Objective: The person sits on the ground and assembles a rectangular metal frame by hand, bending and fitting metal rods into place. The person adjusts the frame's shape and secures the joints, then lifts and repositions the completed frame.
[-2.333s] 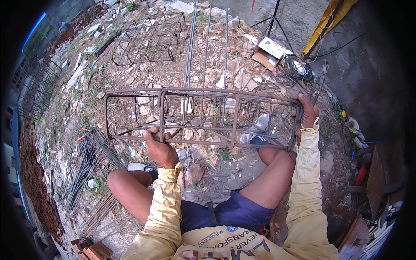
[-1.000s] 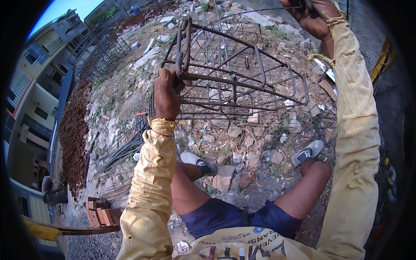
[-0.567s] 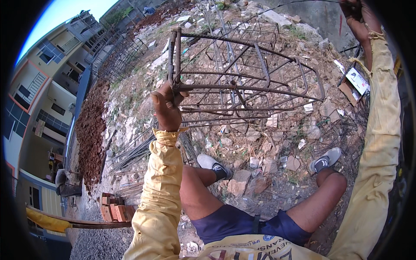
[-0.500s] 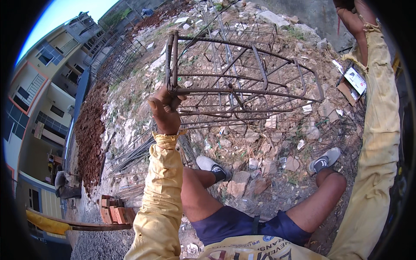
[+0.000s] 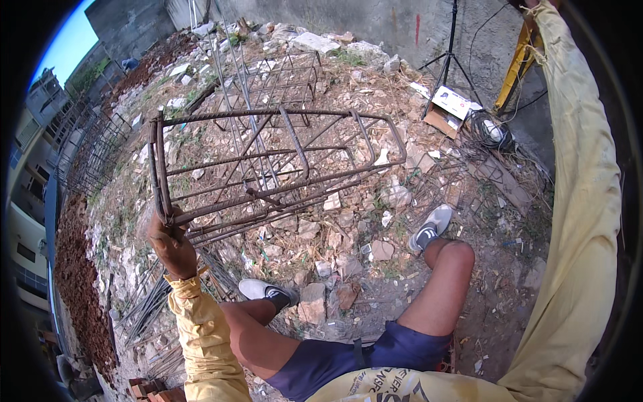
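A rusty steel rebar cage [image 5: 295,143], long bars tied with bent rectangular stirrups, stretches out in front of me at an angle. My left hand [image 5: 173,248] grips its near left corner, fingers wrapped around the bars where the end stirrup meets them. My right arm is raised along the right side in a yellow sleeve [image 5: 581,174]. Only a sliver of my right hand [image 5: 528,8] shows at the top right edge; its fingers are cut off, so what it touches is hidden.
Rubble and broken stones cover the ground. Other rebar cages [image 5: 288,74] lie beyond, and loose rods [image 5: 151,305] lie at left. A black tripod [image 5: 447,63], a cardboard box [image 5: 442,122] and coiled cable [image 5: 487,130] stand near the grey wall [image 5: 375,20]. Bricks [image 5: 157,392] sit lower left.
My view has swung to the right, so the cage and my left hand now appear further left and lower. The left hand keeps its grip. My right hand has mostly left the view.
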{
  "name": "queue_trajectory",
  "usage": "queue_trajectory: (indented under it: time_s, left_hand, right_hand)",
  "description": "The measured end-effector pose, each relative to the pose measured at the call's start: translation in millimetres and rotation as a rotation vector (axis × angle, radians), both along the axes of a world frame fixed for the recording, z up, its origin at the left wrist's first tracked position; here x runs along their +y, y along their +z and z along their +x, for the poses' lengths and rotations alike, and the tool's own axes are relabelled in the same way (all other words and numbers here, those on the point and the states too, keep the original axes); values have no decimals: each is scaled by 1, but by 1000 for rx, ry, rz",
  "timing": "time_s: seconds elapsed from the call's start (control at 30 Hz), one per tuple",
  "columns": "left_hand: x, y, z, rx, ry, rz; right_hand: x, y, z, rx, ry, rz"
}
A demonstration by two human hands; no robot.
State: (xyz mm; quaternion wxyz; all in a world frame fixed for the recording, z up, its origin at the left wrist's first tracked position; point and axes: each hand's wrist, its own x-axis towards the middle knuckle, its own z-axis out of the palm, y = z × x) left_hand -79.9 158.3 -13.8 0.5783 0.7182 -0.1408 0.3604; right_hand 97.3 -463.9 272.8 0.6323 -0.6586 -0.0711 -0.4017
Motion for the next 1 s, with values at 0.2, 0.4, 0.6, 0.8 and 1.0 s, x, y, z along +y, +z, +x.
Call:
queue_trajectory:
  time_s: [0.2, 0.4, 0.6, 0.8, 1.0]
  left_hand:
    - [8, -39, -46, -106, 125, -2]
    - [19, -83, -135, 22, 218, -143]
    - [36, -90, -145, 21, 107, -314]
    - [79, -99, -128, -89, 525, -557]
    - [166, -90, -110, -55, 718, -770]
  right_hand:
    - [0, -138, 2, 624, 135, -73]
    - [94, -232, 43, 822, 345, -60]
    - [157, -312, 120, 877, 257, -618]
    - [291, -349, 124, 715, 375, -513]
    - [418, -341, 149, 608, 498, -291]
